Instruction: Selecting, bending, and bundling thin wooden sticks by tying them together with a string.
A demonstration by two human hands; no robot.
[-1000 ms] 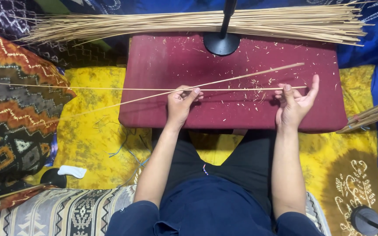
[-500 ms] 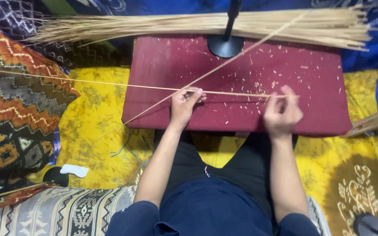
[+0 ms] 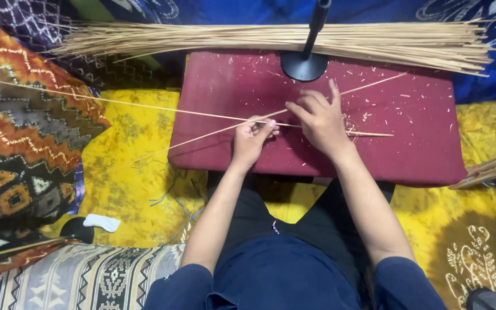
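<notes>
Black stand base [image 3: 304, 66], yellow cloth [image 3: 116, 178]

No packages, labels, signs or screens anywhere in view.

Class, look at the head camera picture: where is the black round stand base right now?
The black stand base sits at the far edge of the dark red cushion, just in front of the long bundle of pale sticks and beyond the right hand.
</notes>
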